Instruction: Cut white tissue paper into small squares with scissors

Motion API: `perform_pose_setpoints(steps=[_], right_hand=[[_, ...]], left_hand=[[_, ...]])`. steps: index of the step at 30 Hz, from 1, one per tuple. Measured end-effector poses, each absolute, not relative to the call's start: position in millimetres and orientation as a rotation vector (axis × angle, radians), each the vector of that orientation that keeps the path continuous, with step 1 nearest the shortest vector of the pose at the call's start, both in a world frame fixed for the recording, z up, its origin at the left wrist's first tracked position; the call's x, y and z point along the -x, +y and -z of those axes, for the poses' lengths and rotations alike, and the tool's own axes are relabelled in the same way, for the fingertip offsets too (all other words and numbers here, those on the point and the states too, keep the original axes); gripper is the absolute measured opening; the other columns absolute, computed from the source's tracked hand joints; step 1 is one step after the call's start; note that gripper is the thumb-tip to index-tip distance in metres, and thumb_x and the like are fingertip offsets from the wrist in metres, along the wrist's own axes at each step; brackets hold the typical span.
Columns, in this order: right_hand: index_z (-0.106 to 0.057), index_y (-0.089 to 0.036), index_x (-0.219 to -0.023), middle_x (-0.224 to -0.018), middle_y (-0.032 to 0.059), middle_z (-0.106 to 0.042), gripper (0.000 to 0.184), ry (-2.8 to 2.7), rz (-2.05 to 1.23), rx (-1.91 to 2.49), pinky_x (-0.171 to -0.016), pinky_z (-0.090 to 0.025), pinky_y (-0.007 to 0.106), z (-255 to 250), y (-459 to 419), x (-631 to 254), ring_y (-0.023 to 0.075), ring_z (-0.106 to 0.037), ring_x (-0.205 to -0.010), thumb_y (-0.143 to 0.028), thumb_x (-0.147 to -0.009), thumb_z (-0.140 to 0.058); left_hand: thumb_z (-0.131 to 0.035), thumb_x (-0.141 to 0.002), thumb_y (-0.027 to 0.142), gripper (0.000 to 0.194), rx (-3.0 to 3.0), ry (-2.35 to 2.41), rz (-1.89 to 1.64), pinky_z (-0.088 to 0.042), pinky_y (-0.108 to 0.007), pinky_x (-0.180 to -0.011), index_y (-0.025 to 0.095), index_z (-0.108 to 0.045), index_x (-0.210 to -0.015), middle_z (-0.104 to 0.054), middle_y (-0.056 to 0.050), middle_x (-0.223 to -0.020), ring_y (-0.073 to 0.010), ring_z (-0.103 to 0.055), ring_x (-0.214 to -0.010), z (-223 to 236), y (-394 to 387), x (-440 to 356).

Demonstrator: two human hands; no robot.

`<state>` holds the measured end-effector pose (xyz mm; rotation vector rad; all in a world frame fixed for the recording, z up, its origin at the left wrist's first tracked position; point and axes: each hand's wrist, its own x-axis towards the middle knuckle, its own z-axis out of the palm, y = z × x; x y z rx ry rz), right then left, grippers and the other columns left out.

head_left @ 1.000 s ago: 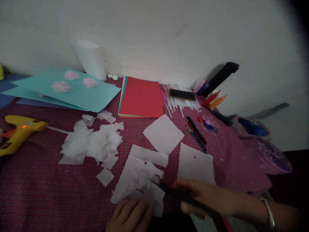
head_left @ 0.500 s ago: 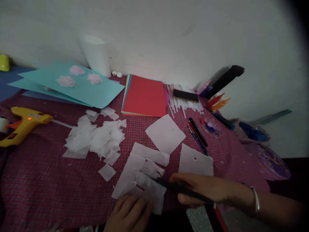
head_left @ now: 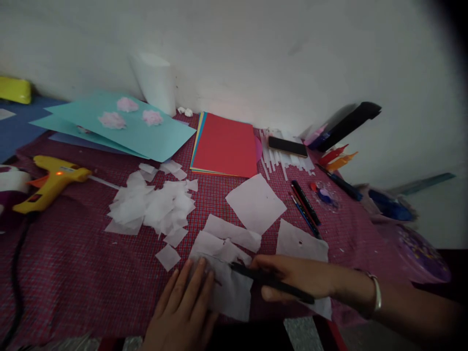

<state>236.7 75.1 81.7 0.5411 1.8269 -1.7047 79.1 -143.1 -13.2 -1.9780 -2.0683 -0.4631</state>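
Head view. We see the left hand laid palm down, its fingers extended and slightly parted, with the fingertips on a torn white sheet at the near edge of the table. The right hand is closed around the dark handle of a thin-bladed tool. The blade points leftward across the sheet, its tip close to the left fingertips; we cannot tell whether it touches the paper. Small tears in the sheet let the patterned red cloth show through.

Just beyond the sheet we find a narrow white strip, then a diamond-set white square. A further white sheet with a small hole lies partly behind the right hand. To the left we note a heap of translucent white squares, with one loose square nearer the left hand, and a yellow glue gun with a lit orange lamp. Farther back we observe turquoise sheets bearing pink paper tufts, a stack of coloured sheets with red uppermost, and a phone resting on white sticks.
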Motion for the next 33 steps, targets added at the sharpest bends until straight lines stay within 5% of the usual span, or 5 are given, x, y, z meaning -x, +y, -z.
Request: perform_pose_setpoints(steps=[13, 23, 33], right_hand=[[-0.049, -0.012, -0.104, -0.079, -0.0007, -0.047, 0.040, 1.736, 1.748, -0.581, -0.053, -0.033, 0.020, -81, 72, -232, 0.0081, -0.037, -0.064, -0.042, -0.082, -0.061], [-0.052, -0.016, -0.106, -0.086, 0.0012, -0.055, 0.046, 1.932, 1.587, -0.560, -0.061, -0.040, 0.023, -74, 68, -222, 0.0129, -0.047, -0.071, -0.054, -0.080, -0.061], [-0.055, -0.018, -0.106, -0.085, 0.0003, -0.059, 0.045, 2.091, 1.351, -0.739, -0.057, -0.037, 0.022, -79, 59, -233, 0.0137, -0.051, -0.071, -0.039, -0.070, -0.072]], left_hand=[[-0.049, -0.085, 0.046, 0.042, 1.887, -2.123, 0.679, -0.018, -0.039, -0.114, 0.021, -0.062, -0.117, -0.060, -0.007, -0.130, -0.0249, -0.040, -0.132, 24, -143, -88], [-0.056, -0.082, 0.047, 0.047, 1.924, -2.270, 0.695, -0.019, -0.041, -0.114, 0.022, -0.060, -0.121, -0.058, -0.007, -0.133, -0.0276, -0.040, -0.132, 21, -147, -93], [-0.054, -0.084, 0.045, 0.044, 1.932, -2.295, 0.769, -0.023, -0.043, -0.112, 0.022, -0.060, -0.121, -0.058, -0.006, -0.133, -0.0284, -0.040, -0.132, 19, -148, -94]])
